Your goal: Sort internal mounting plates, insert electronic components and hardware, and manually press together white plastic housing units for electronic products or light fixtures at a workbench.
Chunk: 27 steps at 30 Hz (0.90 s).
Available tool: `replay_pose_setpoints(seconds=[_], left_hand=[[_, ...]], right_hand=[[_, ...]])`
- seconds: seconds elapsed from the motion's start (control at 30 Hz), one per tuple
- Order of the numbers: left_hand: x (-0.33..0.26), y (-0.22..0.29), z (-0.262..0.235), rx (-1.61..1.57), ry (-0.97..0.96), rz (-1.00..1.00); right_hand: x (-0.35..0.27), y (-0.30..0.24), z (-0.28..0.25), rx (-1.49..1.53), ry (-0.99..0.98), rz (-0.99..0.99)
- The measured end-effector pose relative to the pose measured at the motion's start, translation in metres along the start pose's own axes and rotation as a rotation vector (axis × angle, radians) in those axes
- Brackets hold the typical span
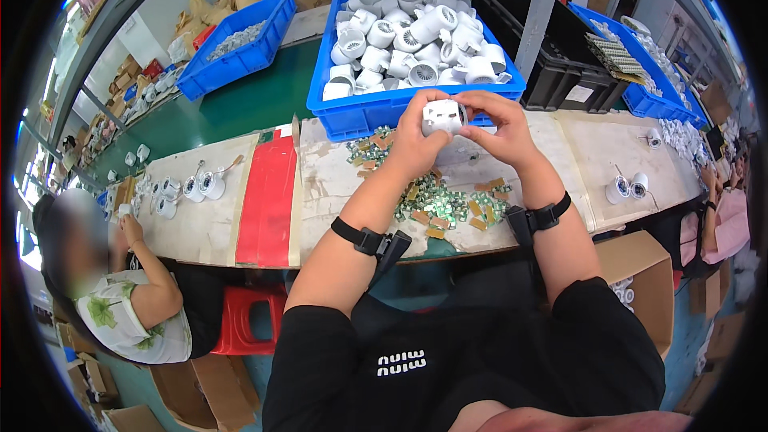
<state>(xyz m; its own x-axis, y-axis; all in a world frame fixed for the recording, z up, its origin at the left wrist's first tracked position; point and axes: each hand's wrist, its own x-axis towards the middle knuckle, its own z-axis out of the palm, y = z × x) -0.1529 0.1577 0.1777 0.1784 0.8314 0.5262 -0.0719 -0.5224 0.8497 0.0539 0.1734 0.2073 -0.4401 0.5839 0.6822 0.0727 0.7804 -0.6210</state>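
Observation:
Just in front of the blue crate (340, 122), my left hand (414, 140) grips a short white cylindrical plastic housing (442, 117) with small openings in its side. My right hand (508, 134) is bent around the housing's right side, its thumb and fingertips closed against it. Whether a small part is pinched there I cannot make out. Below my hands, a loose heap of small green circuit boards (448, 198) and brownish pieces lies on the worn tabletop (336, 192). The crate is piled with white plastic housings (392, 36), many with vented ends and handle-like stubs.
A black crate (552, 64) stands right of the blue one, by a grey metal post (540, 16). Finished-looking white units (628, 188) sit farther right. At left are a red strip (268, 200), a co-worker (128, 296) and a red stool (248, 320). A cardboard box (640, 260) is below right.

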Motion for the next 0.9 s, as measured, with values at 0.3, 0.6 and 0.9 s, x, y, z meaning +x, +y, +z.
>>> replay_pose_setpoints(seconds=[0.3, 0.6, 0.9], left_hand=[[-0.008, 0.018, 0.009, 0.180, -0.021, 0.199], [-0.003, 0.020, 0.006, -0.307, 0.136, 0.020], [0.016, 0.008, -0.010, -0.295, 0.447, -0.006]], right_hand=[[-0.007, 0.002, 0.005, 0.098, 0.063, 0.096], [-0.009, 0.009, 0.032, 0.615, -0.002, 0.380], [-0.012, 0.005, 0.032, -0.140, -0.505, 0.518]])
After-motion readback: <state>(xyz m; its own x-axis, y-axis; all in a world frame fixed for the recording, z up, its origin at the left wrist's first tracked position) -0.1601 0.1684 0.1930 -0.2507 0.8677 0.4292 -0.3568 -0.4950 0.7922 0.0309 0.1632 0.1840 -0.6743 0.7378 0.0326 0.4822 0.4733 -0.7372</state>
